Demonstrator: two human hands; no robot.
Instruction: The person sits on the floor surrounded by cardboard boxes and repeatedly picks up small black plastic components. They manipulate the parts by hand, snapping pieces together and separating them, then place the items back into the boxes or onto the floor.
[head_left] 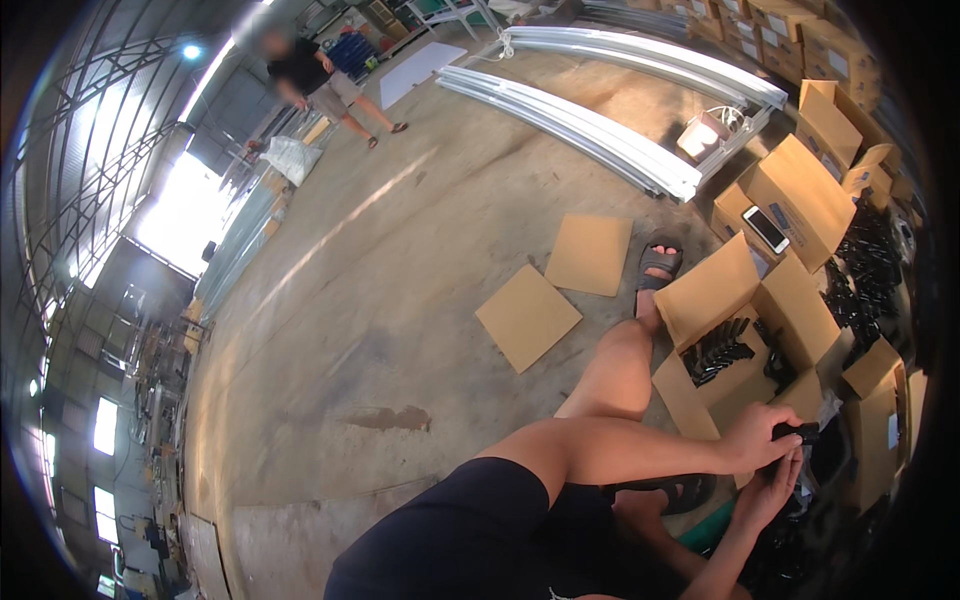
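Note:
My left hand [762, 438] is closed on a small black piece [800, 433], its kind not clear, which sticks out past the fingers. Just below, my right hand [770, 497] is closed on the lower part of the same black piece, fingers pressed together. Both hands are over the near edge of an open cardboard box [733, 402]. Inside that box stands a row of similar black pieces [717, 352], with a few more beside them. A large heap of black pieces [868, 262] lies to the right, partly hidden by box flaps.
A white phone [766, 229] rests on another open carton [800, 195]. Two flat cardboard sheets [555, 285] lie on the concrete floor. Long white metal profiles [590, 125] are bundled farther off. Stacked cartons [770, 35] stand behind. Another person [318, 80] is at the far left.

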